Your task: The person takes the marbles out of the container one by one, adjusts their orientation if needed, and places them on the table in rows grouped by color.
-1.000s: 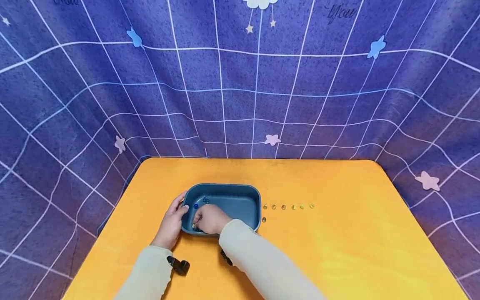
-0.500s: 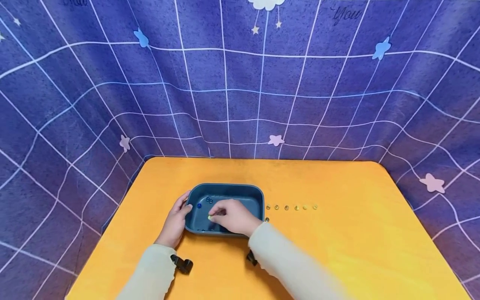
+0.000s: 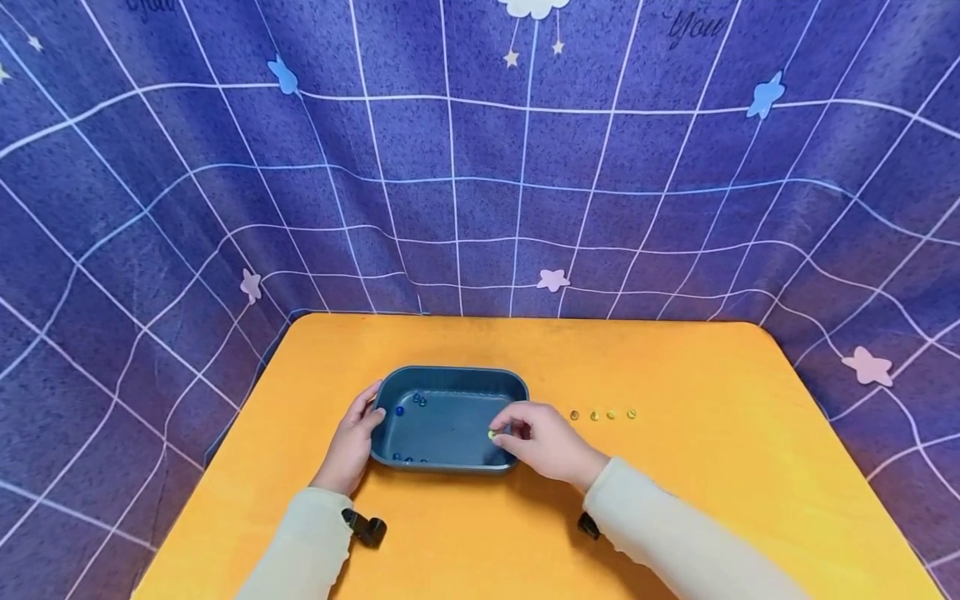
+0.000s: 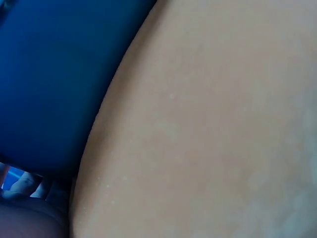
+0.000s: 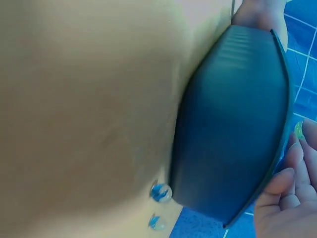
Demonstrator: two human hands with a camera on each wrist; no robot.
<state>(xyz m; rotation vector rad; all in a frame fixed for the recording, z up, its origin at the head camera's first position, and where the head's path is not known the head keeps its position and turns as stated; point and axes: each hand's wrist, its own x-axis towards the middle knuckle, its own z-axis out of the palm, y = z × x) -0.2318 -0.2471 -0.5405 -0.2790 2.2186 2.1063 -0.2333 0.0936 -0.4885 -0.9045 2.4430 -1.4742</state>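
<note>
A dark blue-green rectangular tub [image 3: 450, 377] stands on the table, several blue marbles [image 3: 399, 411] scattered along its left end and near wall. My left hand [image 3: 351, 442] grips the tub's left end, thumb over the rim and fingers outside. Above the tub's right end, my right hand [image 3: 543, 439] pinches a yellow-green marble [image 3: 492, 434] between thumb and fingertips; the right wrist view also shows this marble [image 5: 298, 130]. Most of the left wrist view is tub wall [image 4: 54, 84] and tabletop, with a few fingers visible at lower left.
Right of the tub runs a row of clear, yellowish marbles [image 3: 595, 415], partly hidden by my right hand. Two marbles [image 5: 161, 192] lie close to the tub wall in the right wrist view. A yellow-orange table [image 3: 712, 467] meets a blue gridded curtain [image 3: 480, 208] behind.
My right hand has lifted the yellow-green marble from the tub's left end and carried it right, to above the right end. My left hand has kept its grip on the tub.
</note>
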